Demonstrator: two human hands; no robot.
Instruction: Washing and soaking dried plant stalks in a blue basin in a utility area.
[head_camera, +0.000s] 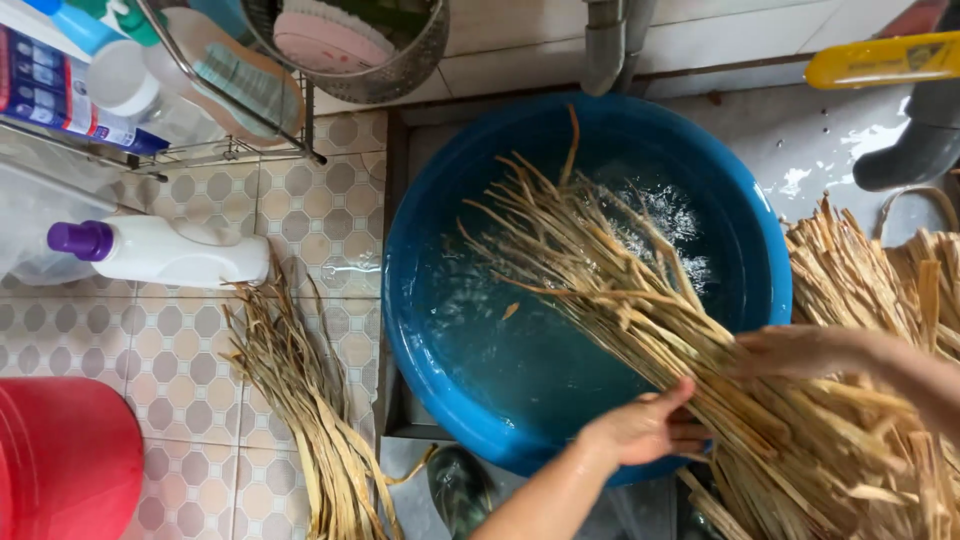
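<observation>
A thick bundle of dried tan straw strips (640, 300) lies slanted across a round blue basin (420, 330) filled with water, its thin ends dipped in the water at the far side. My left hand (640, 430) grips the bundle from below at the basin's near rim. From the right, my right hand (800, 350) clasps the same bundle on its upper side. The butt ends of the strips fan out at the lower right.
A wet heap of strips (300, 400) lies on the tiled floor left of the basin. A white bottle with a purple cap (160, 252) lies beyond it. A red bucket (65, 460) stands at bottom left. More dry strips (880, 270) pile at right. A wire rack (200, 90) stands top left.
</observation>
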